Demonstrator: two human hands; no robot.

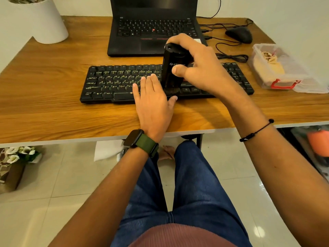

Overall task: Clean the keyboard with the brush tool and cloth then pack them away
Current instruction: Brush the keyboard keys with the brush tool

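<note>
Behind the black keyboard (167, 82) sat an open laptop (153, 27), mouse (239, 34) and its tangled cable (229, 54) to the right, white pot (41, 20) far left. The clear storage box (283, 68) at the right edge held what looked like the beige cloth (268, 66). Bare wooden desk (53, 97) lay open left and front. The right hand (197, 68) wrapped the upright black brush tool (173, 68), bristle end on the keys. The left hand (153, 100) lay flat, fingers straight, steadying the keyboard's front edge.
</note>
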